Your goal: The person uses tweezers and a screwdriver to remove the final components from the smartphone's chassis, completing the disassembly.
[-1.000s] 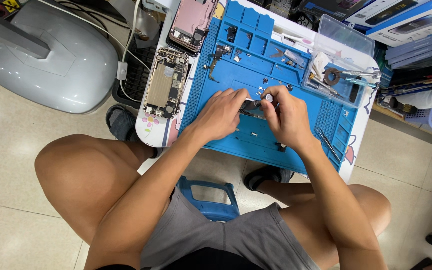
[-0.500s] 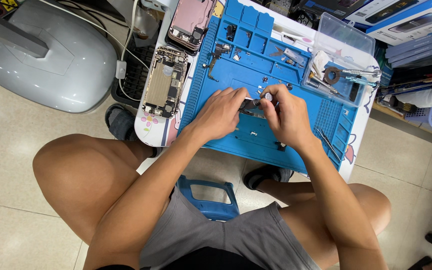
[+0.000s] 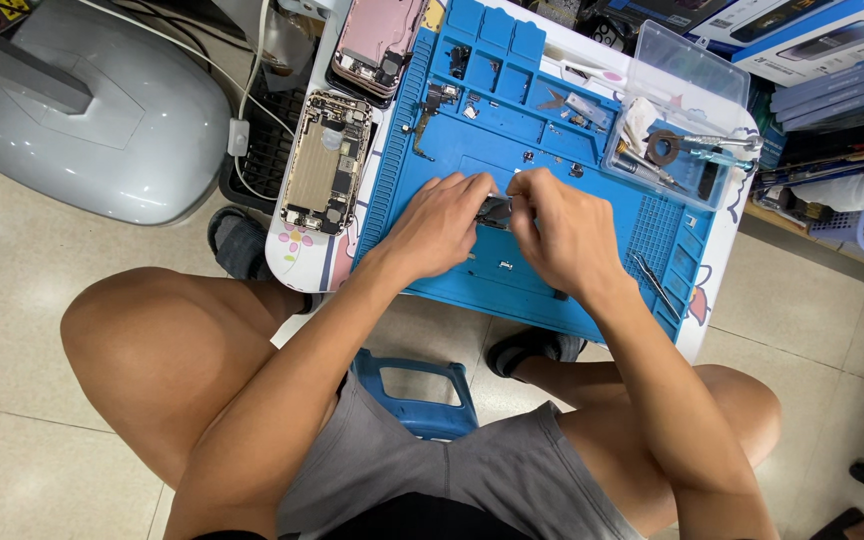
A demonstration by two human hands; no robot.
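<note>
Your left hand (image 3: 439, 222) is curling its fingers onto a small dark part (image 3: 495, 210) at the middle of the blue repair mat (image 3: 512, 290), while your right hand (image 3: 564, 232) is pinching the same part from the other side, fingertips nearly meeting.

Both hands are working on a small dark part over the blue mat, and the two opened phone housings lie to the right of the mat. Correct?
Not quite. In the head view the two opened phone housings lie left of the blue mat, not right. Left hand and right hand do meet on the small dark part.
</note>
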